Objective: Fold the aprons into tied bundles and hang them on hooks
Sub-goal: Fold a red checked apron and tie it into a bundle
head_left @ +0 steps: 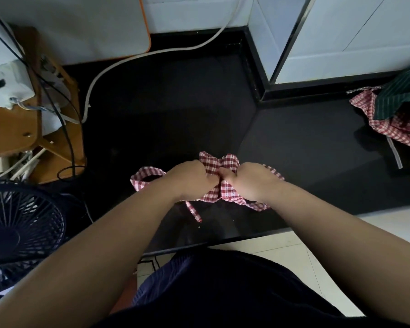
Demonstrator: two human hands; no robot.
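A red-and-white checked apron (219,163) lies bunched into a small bundle on the black counter (166,110), near its front edge. My left hand (194,177) grips the bundle's left side with curled fingers. My right hand (245,179) grips its right side, thumb pressed into the cloth. The two hands meet at the bundle's middle. A looped strap (147,177) sticks out to the left, and a thin tie (194,213) trails toward me. No hooks are in view.
More aprons, one red-checked (388,125) and one dark green striped (402,95), lie heaped at the counter's far right. A white hose (118,65) curves across the back. A wooden stand (21,129) with cables and a dark fan (19,223) stand at the left.
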